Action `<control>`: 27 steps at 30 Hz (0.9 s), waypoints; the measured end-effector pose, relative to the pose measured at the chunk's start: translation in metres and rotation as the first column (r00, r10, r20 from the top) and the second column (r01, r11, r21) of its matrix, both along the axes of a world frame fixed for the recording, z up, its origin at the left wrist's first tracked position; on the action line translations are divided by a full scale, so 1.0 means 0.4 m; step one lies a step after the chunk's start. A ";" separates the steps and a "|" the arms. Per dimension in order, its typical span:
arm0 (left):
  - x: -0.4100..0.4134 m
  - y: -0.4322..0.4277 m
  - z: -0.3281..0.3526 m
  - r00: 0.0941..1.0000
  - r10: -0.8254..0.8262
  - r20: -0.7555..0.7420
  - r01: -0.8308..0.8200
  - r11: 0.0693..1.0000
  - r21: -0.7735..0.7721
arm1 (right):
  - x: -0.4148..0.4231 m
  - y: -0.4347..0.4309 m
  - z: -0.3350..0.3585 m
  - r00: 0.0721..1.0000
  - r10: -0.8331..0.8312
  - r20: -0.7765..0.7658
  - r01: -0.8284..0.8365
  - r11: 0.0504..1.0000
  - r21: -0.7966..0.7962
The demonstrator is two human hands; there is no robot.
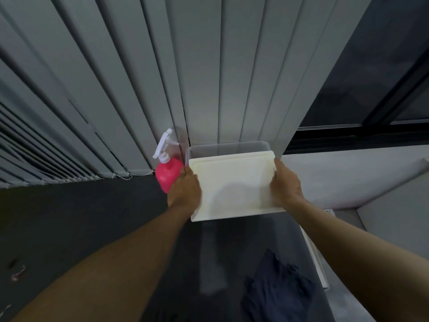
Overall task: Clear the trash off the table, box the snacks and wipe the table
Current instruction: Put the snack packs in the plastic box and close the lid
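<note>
A clear plastic box point(232, 146) stands at the far end of the dark table point(236, 247), against the blinds. A white lid point(234, 184) lies tilted over the box's near side. My left hand point(184, 190) grips the lid's left edge and my right hand point(286, 184) grips its right edge. The box's contents are hidden by the lid. Just left of the box stands a pink spray bottle point(168, 174) with a white trigger head, partly behind my left hand. A dark blue cloth point(276, 289) lies crumpled on the table near me.
Grey vertical blinds point(139, 89) hang right behind the box and bottle. A dark window point(376, 84) and a white sill point(348, 173) are at the right. The dark floor point(69, 224) lies to the left, with small scraps point(17, 274) on it.
</note>
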State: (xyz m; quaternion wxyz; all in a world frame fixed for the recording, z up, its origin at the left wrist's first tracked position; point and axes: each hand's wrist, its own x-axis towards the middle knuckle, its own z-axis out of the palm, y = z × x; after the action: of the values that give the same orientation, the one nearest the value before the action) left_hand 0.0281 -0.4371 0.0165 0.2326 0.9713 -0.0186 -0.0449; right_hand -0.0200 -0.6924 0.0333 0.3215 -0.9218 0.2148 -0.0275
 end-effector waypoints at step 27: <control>0.116 -0.019 0.014 0.997 -0.077 0.001 0.074 0.956 0.284 | 0.135 0.018 -0.073 0.990 0.069 -0.124 -0.112 0.918 -0.381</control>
State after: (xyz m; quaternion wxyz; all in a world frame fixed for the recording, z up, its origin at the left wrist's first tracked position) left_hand 0.0744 -0.4446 0.0220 0.0889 0.9935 -0.0505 -0.0499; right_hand 0.0340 -0.6853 0.0040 0.1219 -0.9762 0.1792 -0.0045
